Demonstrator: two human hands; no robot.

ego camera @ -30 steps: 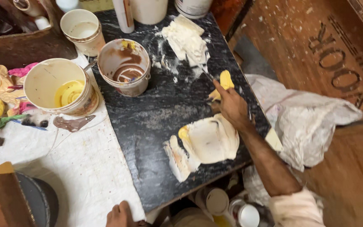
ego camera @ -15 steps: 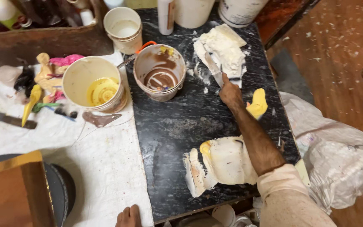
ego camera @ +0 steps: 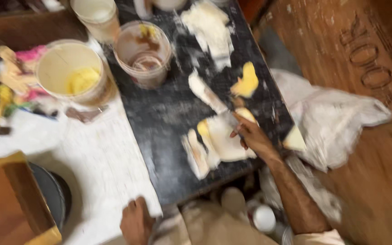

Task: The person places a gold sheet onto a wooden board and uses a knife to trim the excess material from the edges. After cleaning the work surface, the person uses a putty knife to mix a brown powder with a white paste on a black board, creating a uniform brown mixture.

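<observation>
Putty point(ego camera: 225, 140), a pale mound on the black slab point(ego camera: 169, 122), is being worked by the right hand point(ego camera: 252, 136), fingers gripping a blurred blade; the left hand point(ego camera: 134, 222) is resting flat, bracing.

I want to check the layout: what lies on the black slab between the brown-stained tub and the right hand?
In the head view, between the brown-stained tub and the right hand lies a pale streak of paste on the black slab.
</observation>
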